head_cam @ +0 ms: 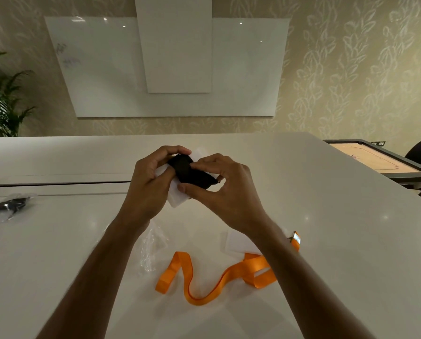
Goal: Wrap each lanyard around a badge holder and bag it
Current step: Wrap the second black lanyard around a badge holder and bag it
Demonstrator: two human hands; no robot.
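Nearest on the glossy white table point(57, 253), an orange lanyard point(204, 285) is laid out in loose curves: a flat, satiny ribbon, judged limp, light and rather slippery, so it would best be taken near its metal clip point(295, 238) and kept taut while wound. A second badge holder point(236, 243) of frosted, semi-rigid plastic lies touching it, partly hidden by the right forearm. Just to the left a crumpled clear bag point(153, 250) is seen, thin and crinkly, likely to slide about.

Farther out, above the table, a white badge holder point(177, 200) is held in both hands. The left hand point(148, 182) is curled around its left edge, thumb across the face. The right hand point(224, 189) is pinched on the black lanyard point(192, 172), which is wound in a soft, matte bundle around the holder's middle. The wraps are judged springy and apt to loosen unless the grip stays over the free end.

Far left, an already bagged black set point(11, 206) lies on the table.
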